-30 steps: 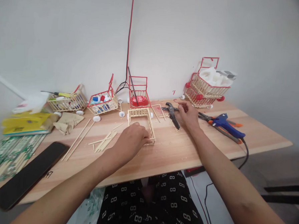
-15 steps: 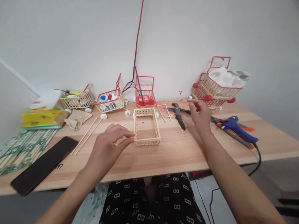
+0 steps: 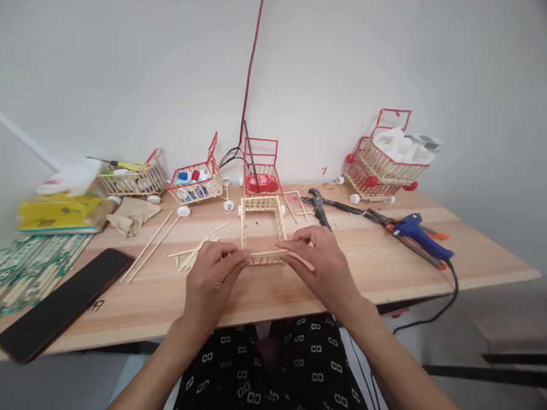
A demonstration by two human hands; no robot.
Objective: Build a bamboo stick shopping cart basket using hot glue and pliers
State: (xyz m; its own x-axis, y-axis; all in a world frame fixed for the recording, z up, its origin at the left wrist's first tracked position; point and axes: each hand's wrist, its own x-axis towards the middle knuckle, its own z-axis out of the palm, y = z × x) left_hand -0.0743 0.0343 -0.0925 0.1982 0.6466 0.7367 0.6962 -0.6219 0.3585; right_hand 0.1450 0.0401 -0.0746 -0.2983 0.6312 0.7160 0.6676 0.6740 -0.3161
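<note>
near the desk's (image 3: 390,260) left front corner lies a black phone (image 3: 61,304), loose sticks (image 3: 192,256) further in. at the front middle the left hand (image 3: 212,275) and right hand (image 3: 320,262) pinch the two ends of one thin stick (image 3: 266,252) against the near rim of the unpainted stick basket (image 3: 262,229). its walls look built, but paint, handle and wheels seem left. pliers (image 3: 319,207) and glue gun (image 3: 419,232) lie right.
</note>
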